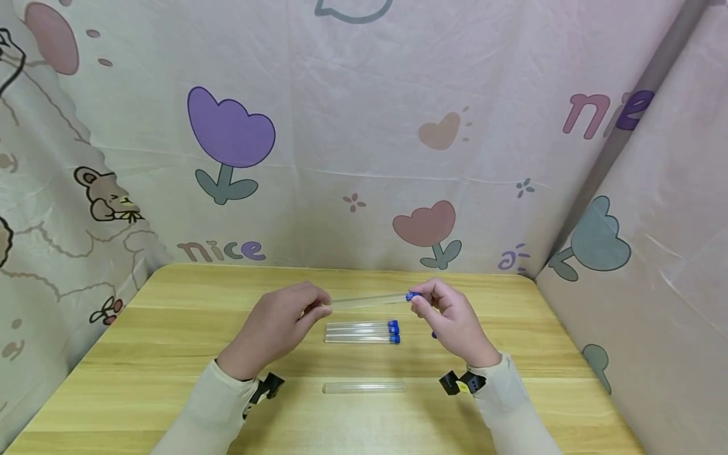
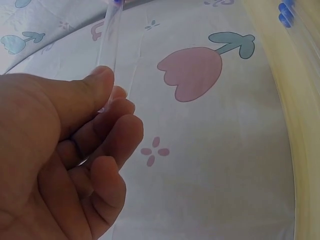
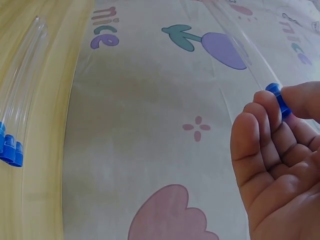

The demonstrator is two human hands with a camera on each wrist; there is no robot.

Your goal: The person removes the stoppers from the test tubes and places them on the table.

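A clear test tube (image 1: 370, 301) is held lengthwise between the two hands, raised over the table. My left hand (image 1: 284, 319) pinches its closed end between thumb and fingers. At the other end, my right hand (image 1: 452, 319) pinches the blue cap (image 3: 278, 99), which sits at the tube's mouth. Below the held tube, several clear test tubes with blue caps (image 1: 361, 332) lie side by side, caps toward the right. Nearer the front lies one uncapped clear tube (image 1: 364, 387). A small blue piece (image 1: 435, 335) shows beside my right hand, partly hidden by it.
The wooden table (image 1: 142, 366) ends at a printed cloth (image 1: 341, 189) that hangs along the back and both sides. Black cameras (image 1: 270, 385) are strapped at both wrists, over the table surface.
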